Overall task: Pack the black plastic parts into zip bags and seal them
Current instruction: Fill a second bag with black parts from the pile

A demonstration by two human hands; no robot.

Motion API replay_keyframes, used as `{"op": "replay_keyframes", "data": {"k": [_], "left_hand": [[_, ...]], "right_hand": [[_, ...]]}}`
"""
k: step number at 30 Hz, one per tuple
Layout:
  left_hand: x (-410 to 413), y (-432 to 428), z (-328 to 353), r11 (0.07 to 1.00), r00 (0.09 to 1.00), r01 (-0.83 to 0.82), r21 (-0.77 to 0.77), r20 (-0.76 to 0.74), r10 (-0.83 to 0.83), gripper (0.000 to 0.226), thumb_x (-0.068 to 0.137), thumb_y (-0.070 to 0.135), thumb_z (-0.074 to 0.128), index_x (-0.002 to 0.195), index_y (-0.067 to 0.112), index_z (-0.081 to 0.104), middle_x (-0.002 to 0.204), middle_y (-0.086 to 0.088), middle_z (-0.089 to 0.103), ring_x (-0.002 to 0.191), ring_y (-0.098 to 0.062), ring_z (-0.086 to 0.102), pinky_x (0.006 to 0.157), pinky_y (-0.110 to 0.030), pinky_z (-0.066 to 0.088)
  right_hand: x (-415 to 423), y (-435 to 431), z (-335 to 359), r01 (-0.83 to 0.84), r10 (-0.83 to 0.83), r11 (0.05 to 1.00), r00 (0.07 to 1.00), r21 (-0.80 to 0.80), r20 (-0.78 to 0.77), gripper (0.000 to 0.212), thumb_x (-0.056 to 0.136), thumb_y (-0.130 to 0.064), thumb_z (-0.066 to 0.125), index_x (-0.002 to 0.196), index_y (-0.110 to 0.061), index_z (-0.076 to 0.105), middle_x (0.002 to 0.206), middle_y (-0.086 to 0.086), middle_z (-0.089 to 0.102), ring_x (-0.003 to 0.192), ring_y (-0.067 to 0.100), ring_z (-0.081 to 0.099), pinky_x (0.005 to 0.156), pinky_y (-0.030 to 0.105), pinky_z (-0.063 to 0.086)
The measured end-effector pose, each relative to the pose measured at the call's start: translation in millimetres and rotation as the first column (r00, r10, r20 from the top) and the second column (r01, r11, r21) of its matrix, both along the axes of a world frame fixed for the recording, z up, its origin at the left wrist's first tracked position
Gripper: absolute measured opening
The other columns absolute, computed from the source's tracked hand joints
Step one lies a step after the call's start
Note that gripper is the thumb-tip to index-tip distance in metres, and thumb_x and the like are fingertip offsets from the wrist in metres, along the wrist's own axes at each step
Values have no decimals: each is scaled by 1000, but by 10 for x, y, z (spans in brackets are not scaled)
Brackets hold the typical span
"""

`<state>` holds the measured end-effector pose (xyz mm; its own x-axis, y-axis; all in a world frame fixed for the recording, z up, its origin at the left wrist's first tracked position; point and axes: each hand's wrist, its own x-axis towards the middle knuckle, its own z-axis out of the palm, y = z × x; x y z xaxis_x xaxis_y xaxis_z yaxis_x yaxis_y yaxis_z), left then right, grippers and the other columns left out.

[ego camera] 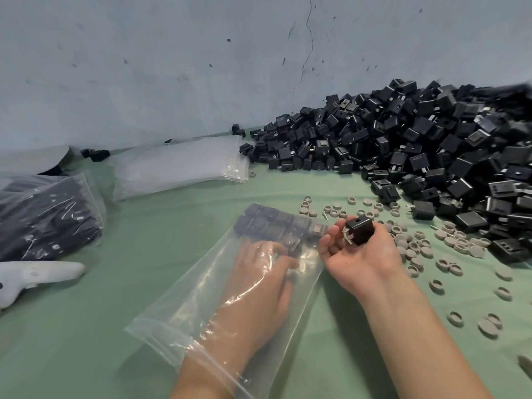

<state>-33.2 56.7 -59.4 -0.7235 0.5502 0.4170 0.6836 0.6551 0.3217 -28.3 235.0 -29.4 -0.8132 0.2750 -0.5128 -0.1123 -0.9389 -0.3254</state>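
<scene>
While right hand (363,256) holds part (359,232), prongs (347,237) point left.

Glossy clear plastic zip bag (178,321), matt black plastic parts (431,145), smooth green cloth table cover (144,234).

In front of me is a wall (144,67). It is pale blue-grey and looks old and rough. A long thin crack (305,61) runs down it from the very top. The crack wiggles a bit and gets thinner lower down. Small dark spots (228,40) and scratchy marks are dotted all over the wall. Below it is my table (86,326). The table is soft green, flat and dull, not shiny. It goes right up to the wall. The light is soft and even, and the shadows on the green are faint.
</scene>
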Motion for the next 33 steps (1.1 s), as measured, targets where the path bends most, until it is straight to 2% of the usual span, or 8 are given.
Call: {"op": "replay_keyframes", "data": {"k": [10,16,20,24,26,28,30,33], "left_hand": [[-2,35,-68,992,994,71,-101,87,-63,31,100,26,44,127,25,60,138,10,56,138,-19,38,115,-40,30],[39,-108,-67,997,997,75,-7,3,-75,29,99,23,47,120,18,67,131,1,61,128,-23,52,106,-44,42],[210,-377,18,998,998,67,21,-15,-67,39,95,27,42,125,16,65,119,1,65,112,-16,58,100,-30,46],[402,-743,89,998,995,47,-40,-81,-50,34,74,2,76,104,16,75,100,3,71,99,-9,54,89,-17,41],[530,-910,163,999,999,-20,-41,-32,19,30,72,4,70,94,22,78,95,8,71,95,-8,59,88,-12,38],[645,-1029,261,994,994,-104,44,17,103,31,73,3,63,80,30,76,89,14,70,90,-6,62,86,-11,39],[713,-1108,322,961,974,-221,169,93,207,46,80,-4,63,69,40,64,88,25,68,89,-2,62,86,-22,44],[774,-1200,336,863,910,-409,298,203,361,35,83,3,57,67,34,59,78,23,64,76,-2,58,71,-33,48]], "right_hand": [[16,2,14,-23,23,999,1000,-35,3,29,93,-28,40,73,-19,59,60,1,59,52,14,50,57,27,44],[74,-18,72,-47,50,997,998,67,-46,28,96,-32,43,81,-15,59,68,2,59,57,15,50,59,27,45],[149,-95,115,-28,43,981,996,190,-76,31,100,-39,50,90,-11,58,73,3,56,58,13,49,54,25,46],[242,-240,130,13,27,912,995,410,-92,18,98,-32,57,92,-16,57,73,3,51,55,11,48,52,25,42],[324,-337,105,27,20,757,998,653,-64,16,98,-31,57,90,-17,58,73,0,53,57,11,50,55,26,41],[419,-463,48,45,-3,396,999,917,-47,12,98,-34,58,93,-24,60,77,-11,60,65,3,55,62,21,42],[498,-602,-4,98,1,73,995,993,-98,4,96,-34,62,97,-32,58,92,-12,63,77,0,58,69,21,45],[564,-787,-31,187,60,-191,982,964,-178,17,93,-26,67,102,-34,54,107,-5,55,92,4,60,83,22,48]]}}
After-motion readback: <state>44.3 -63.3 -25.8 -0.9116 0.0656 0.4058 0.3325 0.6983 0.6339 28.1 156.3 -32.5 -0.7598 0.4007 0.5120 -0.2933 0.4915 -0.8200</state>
